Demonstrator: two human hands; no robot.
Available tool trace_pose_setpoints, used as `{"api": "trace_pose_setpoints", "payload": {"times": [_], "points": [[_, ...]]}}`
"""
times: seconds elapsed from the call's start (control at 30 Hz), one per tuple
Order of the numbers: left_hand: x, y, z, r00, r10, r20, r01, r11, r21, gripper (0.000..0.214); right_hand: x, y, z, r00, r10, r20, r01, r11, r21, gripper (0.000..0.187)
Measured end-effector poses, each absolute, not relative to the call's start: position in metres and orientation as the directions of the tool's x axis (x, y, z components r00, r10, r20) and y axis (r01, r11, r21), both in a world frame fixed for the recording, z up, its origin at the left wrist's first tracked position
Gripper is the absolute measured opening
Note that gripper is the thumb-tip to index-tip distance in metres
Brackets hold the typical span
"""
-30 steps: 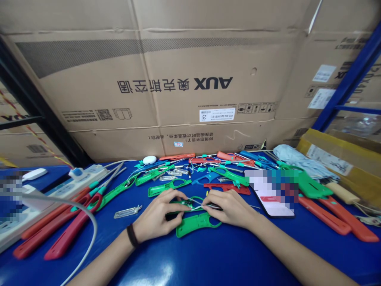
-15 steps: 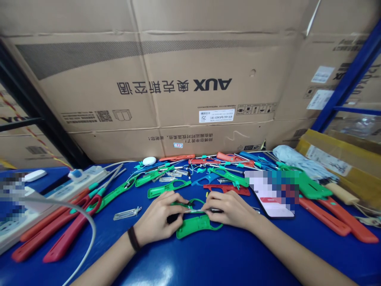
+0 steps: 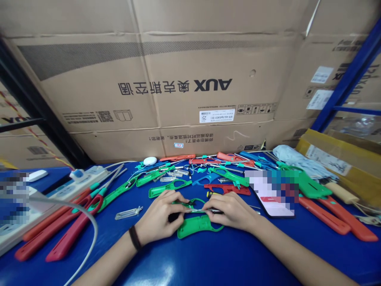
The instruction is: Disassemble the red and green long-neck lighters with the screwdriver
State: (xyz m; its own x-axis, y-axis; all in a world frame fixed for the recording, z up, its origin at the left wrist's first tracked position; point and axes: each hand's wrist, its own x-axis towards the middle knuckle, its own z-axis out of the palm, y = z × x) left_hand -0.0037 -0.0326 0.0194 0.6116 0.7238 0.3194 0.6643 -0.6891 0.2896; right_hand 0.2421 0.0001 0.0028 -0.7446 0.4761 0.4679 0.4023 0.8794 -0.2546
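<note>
My left hand (image 3: 166, 214) and my right hand (image 3: 230, 208) meet at the middle of the table, both closed in a pinch. Between their fingertips is a thin, pale rod-like lighter part (image 3: 195, 211), its ends covered by my fingers. Just below lies an empty green lighter handle half (image 3: 193, 226) with a trigger loop. Another green piece (image 3: 198, 201) shows behind the fingertips. A yellow-and-black tool handle (image 3: 212, 194) pokes out behind my right hand; whether the hand touches it is hidden. Left of my left hand rests a clear fuel tank (image 3: 128, 213).
Loose green, red and blue lighter parts (image 3: 169, 187) lie behind my hands. Red lighters (image 3: 64, 238) and a power strip (image 3: 18, 222) with a white cable (image 3: 94, 234) are at left. A phone (image 3: 276, 204), orange lighters (image 3: 324, 216) and an umbrella (image 3: 303, 161) lie right.
My hands keep nearly the same pinch. More of the yellow-and-black tool handle shows behind my right hand. The whole view has shifted slightly.
</note>
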Motion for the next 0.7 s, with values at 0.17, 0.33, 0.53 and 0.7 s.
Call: {"api": "trace_pose_setpoints", "payload": {"times": [0.17,0.33,0.53,0.7], "points": [[-0.003,-0.032,0.02,0.614,0.723,0.316,0.662,-0.69,0.292,0.035,0.243,0.0,0.004,-0.726,0.568,0.387,0.426,0.814,-0.395,0.016],[-0.002,-0.033,0.021,0.603,0.734,0.312,0.676,-0.678,0.288,0.031,0.242,-0.003,0.01,-0.746,0.587,0.314,0.45,0.793,-0.412,0.015],[-0.002,-0.035,0.02,0.609,0.724,0.323,0.667,-0.688,0.284,0.029,0.241,-0.004,0.02,-0.739,0.618,0.27,0.526,0.779,-0.342,0.013],[-0.004,-0.035,0.019,0.639,0.699,0.32,0.638,-0.714,0.288,0.032,0.245,-0.004,0.025,-0.754,0.62,0.216,0.522,0.766,-0.375,0.014]]}}
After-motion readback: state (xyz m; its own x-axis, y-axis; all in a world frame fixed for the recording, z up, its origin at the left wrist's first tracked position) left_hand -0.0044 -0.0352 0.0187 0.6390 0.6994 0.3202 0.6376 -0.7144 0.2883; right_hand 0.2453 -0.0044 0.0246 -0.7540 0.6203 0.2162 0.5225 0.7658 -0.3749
